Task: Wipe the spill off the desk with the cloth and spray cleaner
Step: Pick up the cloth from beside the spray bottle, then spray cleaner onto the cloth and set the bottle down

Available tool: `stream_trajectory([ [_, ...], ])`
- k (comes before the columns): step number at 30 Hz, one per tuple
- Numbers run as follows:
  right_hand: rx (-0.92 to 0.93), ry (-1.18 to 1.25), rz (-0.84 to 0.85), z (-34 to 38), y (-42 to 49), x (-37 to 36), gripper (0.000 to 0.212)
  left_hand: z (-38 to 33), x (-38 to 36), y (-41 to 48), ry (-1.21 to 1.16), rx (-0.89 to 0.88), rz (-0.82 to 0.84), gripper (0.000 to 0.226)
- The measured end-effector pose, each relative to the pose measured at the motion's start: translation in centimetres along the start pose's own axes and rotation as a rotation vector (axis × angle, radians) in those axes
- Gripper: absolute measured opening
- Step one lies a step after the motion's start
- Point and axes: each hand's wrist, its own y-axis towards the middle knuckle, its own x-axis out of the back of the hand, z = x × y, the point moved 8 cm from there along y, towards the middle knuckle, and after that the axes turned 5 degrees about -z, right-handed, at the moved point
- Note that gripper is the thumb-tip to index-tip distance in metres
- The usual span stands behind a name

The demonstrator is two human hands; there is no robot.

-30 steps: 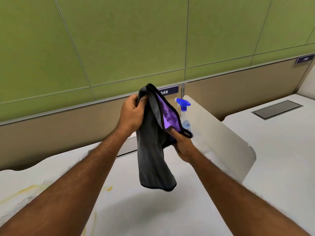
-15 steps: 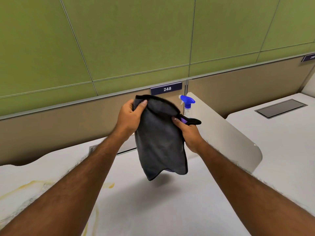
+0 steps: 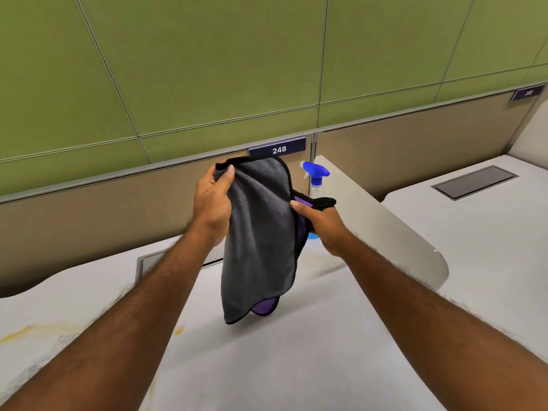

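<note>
A grey cloth (image 3: 257, 241) with black trim and a purple underside hangs in the air above the white desk (image 3: 296, 366). My left hand (image 3: 212, 203) pinches its upper left corner, and my right hand (image 3: 321, 225) grips its right edge. Behind the cloth stands the spray bottle (image 3: 316, 173); only its blue trigger head shows clearly. A yellow spill (image 3: 26, 332) streaks the desk at the left, and a small yellow spot (image 3: 178, 330) shows beside my left forearm.
A curved white divider panel (image 3: 385, 226) rises right of the bottle, with a second desk (image 3: 489, 232) and its dark cable hatch (image 3: 476, 181) beyond. A beige partition with a "248" label (image 3: 278, 149) and green wall panels stand behind.
The cloth has been turned and spread so its grey face hangs flat toward me; the purple side, showing widely a second ago, is mostly hidden. Both hands kept their hold.
</note>
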Motion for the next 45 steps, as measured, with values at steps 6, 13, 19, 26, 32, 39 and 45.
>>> stream_trajectory([
  [6,0.042,0.011,-0.15,-1.8,3.4,4.0,0.04,1.3,0.3,1.2,-0.029,0.042,0.008,0.018],
  [13,0.01,-0.281,-0.338,-4.8,9.8,8.0,0.052,3.2,1.5,2.8,-0.026,0.061,-0.026,0.018],
  [19,0.003,-0.378,-0.306,-5.6,15.1,7.7,0.079,2.6,1.6,3.6,0.055,-0.037,0.036,0.028],
  [26,0.129,-0.322,-0.216,-4.7,18.9,6.4,0.067,-1.1,-0.6,4.0,0.218,-0.328,0.139,0.036],
  [32,0.153,-0.386,-0.192,-4.3,19.8,5.8,0.042,-2.0,-1.9,4.5,0.133,-0.375,0.168,0.044],
  [39,0.3,-0.426,-0.147,0.5,17.1,5.7,0.032,-2.1,-1.3,5.2,-0.149,-0.214,0.095,0.043],
  [45,0.45,-0.132,-0.016,7.3,8.9,5.2,0.036,-1.9,-0.5,5.5,-0.31,-0.098,0.034,0.043],
])
